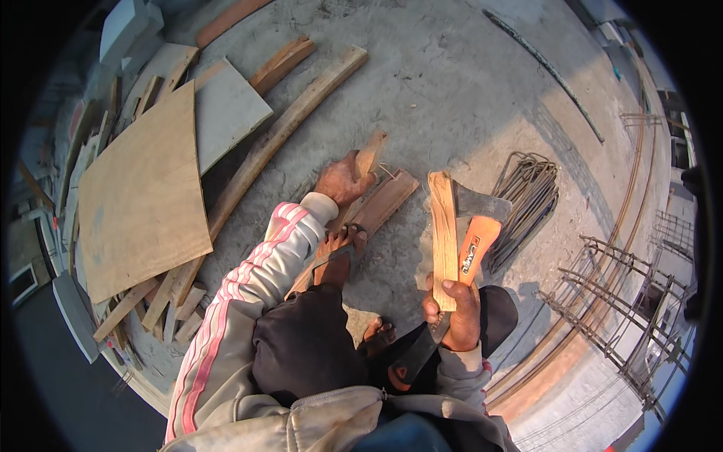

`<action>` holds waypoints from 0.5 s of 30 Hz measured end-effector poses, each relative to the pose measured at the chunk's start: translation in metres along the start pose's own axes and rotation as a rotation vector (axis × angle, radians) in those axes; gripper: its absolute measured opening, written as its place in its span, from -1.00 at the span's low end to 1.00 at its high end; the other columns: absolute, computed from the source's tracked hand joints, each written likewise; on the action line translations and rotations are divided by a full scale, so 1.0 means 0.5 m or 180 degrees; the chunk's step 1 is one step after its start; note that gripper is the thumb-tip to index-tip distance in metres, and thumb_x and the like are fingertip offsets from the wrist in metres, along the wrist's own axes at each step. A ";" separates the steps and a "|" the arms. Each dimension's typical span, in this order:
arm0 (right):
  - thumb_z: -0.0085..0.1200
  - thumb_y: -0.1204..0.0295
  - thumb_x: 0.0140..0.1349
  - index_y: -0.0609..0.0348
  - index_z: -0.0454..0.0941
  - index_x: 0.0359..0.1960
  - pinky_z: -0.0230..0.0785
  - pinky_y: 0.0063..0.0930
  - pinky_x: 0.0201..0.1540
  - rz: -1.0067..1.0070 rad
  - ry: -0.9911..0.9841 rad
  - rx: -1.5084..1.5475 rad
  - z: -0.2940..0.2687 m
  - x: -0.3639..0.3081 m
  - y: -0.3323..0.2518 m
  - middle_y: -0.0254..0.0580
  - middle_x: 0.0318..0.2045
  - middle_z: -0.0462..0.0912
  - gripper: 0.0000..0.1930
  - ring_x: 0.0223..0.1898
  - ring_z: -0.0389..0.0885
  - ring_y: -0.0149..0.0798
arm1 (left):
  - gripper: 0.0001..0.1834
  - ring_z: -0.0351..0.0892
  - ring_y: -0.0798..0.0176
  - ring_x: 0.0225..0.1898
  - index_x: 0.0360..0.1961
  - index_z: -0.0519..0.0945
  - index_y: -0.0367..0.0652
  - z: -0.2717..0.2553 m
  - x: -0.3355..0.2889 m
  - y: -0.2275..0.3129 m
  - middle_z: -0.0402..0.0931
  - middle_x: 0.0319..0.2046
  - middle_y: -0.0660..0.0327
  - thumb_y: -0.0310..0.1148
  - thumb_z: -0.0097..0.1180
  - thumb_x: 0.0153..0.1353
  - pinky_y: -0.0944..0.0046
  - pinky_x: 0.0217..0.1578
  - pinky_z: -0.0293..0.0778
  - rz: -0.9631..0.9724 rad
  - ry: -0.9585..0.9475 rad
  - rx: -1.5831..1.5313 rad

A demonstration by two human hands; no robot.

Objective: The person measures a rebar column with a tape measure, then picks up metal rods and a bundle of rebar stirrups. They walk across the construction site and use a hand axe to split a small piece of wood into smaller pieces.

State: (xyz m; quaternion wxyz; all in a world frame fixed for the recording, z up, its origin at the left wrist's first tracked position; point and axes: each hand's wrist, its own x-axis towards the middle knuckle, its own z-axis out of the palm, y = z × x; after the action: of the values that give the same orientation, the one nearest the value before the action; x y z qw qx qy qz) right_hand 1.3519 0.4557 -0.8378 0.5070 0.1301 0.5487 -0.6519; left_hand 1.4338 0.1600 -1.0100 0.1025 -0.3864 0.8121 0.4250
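Observation:
I squat on a concrete floor. My left hand (340, 179) grips the top of a short wooden piece (369, 157) that stands on a flat wooden plank (380, 203) lying on the ground. My left foot in a sandal (337, 255) presses on that plank's near end. My right hand (454, 310) holds a hatchet (476, 226) with an orange and black handle and a grey head, together with a split strip of light wood (443, 237) pressed against the handle. The hatchet head points up, away from me.
A large plywood sheet (139, 200) lies to my left among several planks and offcuts (169, 301). A long curved board (282, 128) runs behind the work spot. Bent steel stirrups (527, 196) lie right of the hatchet, with rebar cages (617, 301) further right.

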 end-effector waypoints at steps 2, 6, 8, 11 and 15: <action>0.16 0.31 0.25 0.41 0.45 0.03 0.36 -0.54 -0.68 -0.0365 -0.0267 -0.0132 -0.002 -0.030 -0.011 -0.05 -0.28 0.58 -0.56 -0.64 0.53 -0.33 | -0.17 0.72 -0.26 -0.09 0.35 0.38 -0.22 -0.100 0.033 -0.026 0.68 -0.15 -0.25 0.11 0.22 0.21 -0.08 -0.01 0.58 -0.0353 0.0320 0.0333; 0.28 0.27 0.26 0.34 0.43 0.01 0.32 -0.51 -0.65 -0.0484 -0.0004 -0.0313 0.000 -0.031 -0.007 -0.09 -0.29 0.56 -0.55 -0.59 0.56 -0.32 | -0.11 0.68 -0.24 0.04 0.39 0.34 -0.21 -0.143 0.068 0.033 0.64 -0.03 -0.28 0.13 0.29 0.20 -0.14 -0.01 0.61 0.0307 0.1133 0.0524; 0.34 0.25 0.27 0.29 0.44 -0.01 0.34 -0.53 -0.62 -0.0566 0.0037 -0.0199 -0.001 -0.011 -0.002 -0.13 -0.28 0.55 -0.55 -0.56 0.55 -0.36 | -0.07 0.66 -0.28 0.05 0.40 0.33 -0.20 -0.172 0.117 0.075 0.63 0.00 -0.26 0.15 0.34 0.17 -0.19 -0.03 0.62 0.0522 0.1912 0.0864; 0.37 0.23 0.28 0.25 0.43 -0.04 0.36 -0.55 -0.58 -0.0769 0.0104 -0.0133 -0.002 0.018 0.001 -0.19 -0.31 0.53 -0.56 -0.53 0.53 -0.40 | -0.09 0.67 -0.25 0.06 0.36 0.41 -0.20 -0.227 0.132 0.093 0.62 0.03 -0.20 0.20 0.37 0.16 -0.21 -0.06 0.63 0.0654 0.2967 0.1362; 0.34 0.27 0.33 0.22 0.39 -0.05 0.33 -0.60 -0.61 -0.0929 0.0219 -0.0487 0.007 0.032 0.004 -0.29 -0.40 0.51 -0.60 -0.56 0.49 -0.47 | -0.12 0.74 0.03 -0.14 0.25 0.50 -0.33 -0.149 0.042 0.136 0.66 -0.09 -0.09 0.25 0.34 0.22 0.05 -0.17 0.65 0.1195 0.1095 -0.1113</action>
State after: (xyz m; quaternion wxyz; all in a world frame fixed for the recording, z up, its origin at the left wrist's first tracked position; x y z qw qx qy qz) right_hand 1.3477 0.4447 -0.8496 0.3963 0.0323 0.6268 -0.6701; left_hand 1.3831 0.1146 -0.9329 -0.1849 -0.3077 0.7893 0.4981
